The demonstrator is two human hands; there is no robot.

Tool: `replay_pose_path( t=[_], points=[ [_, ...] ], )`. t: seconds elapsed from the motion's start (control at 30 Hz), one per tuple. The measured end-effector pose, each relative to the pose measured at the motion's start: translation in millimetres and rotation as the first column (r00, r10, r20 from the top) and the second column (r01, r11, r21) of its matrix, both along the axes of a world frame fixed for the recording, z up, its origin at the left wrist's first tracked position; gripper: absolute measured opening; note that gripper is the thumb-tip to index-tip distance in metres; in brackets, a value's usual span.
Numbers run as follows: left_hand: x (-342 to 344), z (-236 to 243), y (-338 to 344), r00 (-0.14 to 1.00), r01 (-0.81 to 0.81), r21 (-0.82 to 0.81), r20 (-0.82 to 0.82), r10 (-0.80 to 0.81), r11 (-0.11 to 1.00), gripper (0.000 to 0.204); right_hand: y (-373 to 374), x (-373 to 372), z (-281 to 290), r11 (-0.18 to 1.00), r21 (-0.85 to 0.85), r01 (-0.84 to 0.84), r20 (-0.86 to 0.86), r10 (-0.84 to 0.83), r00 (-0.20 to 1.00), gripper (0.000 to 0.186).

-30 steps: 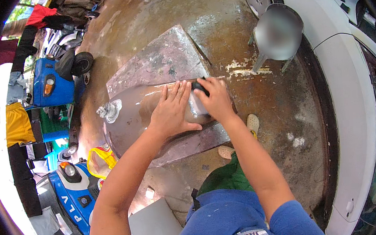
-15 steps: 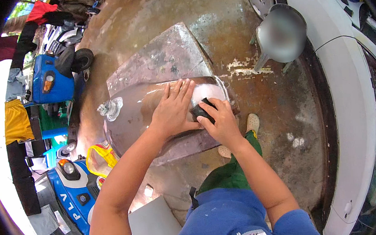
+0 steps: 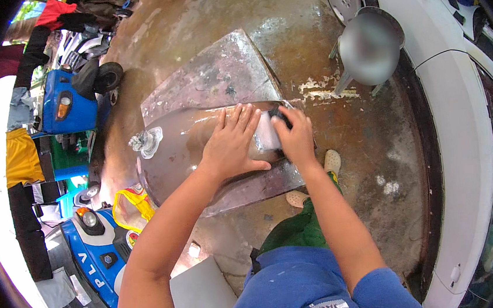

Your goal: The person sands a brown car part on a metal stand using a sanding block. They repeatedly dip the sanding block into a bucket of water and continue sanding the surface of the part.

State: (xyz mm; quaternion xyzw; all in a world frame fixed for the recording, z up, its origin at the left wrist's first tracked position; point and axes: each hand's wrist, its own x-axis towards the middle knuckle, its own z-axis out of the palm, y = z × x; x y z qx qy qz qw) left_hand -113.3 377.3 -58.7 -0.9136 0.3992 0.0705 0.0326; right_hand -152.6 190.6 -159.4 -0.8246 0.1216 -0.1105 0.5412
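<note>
A glossy brown-grey curved piece (image 3: pixel 175 148) with a silver knobbly fitting (image 3: pixel 146 142) at its left end lies on a scuffed pinkish board (image 3: pixel 205 81). My left hand (image 3: pixel 230 140) rests on it, fingers stretched out, just left of a pale, shiny patch (image 3: pixel 264 130). At that patch's right side, near the piece's right end, my right hand (image 3: pixel 296 133) grips a dark pad (image 3: pixel 280 114), partly hidden under the fingers.
A white car (image 3: pixel 452 153) lines the right side, with a metal stool (image 3: pixel 373 49) beside it. Blue vehicles (image 3: pixel 72 110), hanging clothes (image 3: pixel 21 153) and a yellow bag (image 3: pixel 130 202) are at left. A grey box (image 3: pixel 202 281) stands below. My sandalled feet (image 3: pixel 332 161) are beside the board.
My right hand and the dark pad moved down toward me half a second ago, and are now back up near the far edge, a little further right. My left hand stays nearly in place.
</note>
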Motion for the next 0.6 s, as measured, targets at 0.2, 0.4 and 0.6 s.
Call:
replay_pose_path(
  t=[0.2, 0.4, 0.6],
  points=[
    [-4, 0, 12, 1.0, -0.015, 0.006, -0.003, 0.015, 1.0, 0.122, 21, -55, -1, 0.999, -0.018, -0.03, 0.044, 0.031, 0.999, 0.042],
    [0, -1, -2, 1.0, 0.019, 0.034, 0.012, -0.02, 0.999, 0.121, -10, 16, -31, 0.988, 0.136, 0.07, -0.089, -0.058, 0.994, 0.042],
    [-3, -3, 10, 1.0, -0.012, 0.006, 0.006, 0.012, 1.0, 0.119, 15, -70, -10, 0.995, 0.06, 0.079, -0.09, -0.073, 0.993, 0.044]
  ],
)
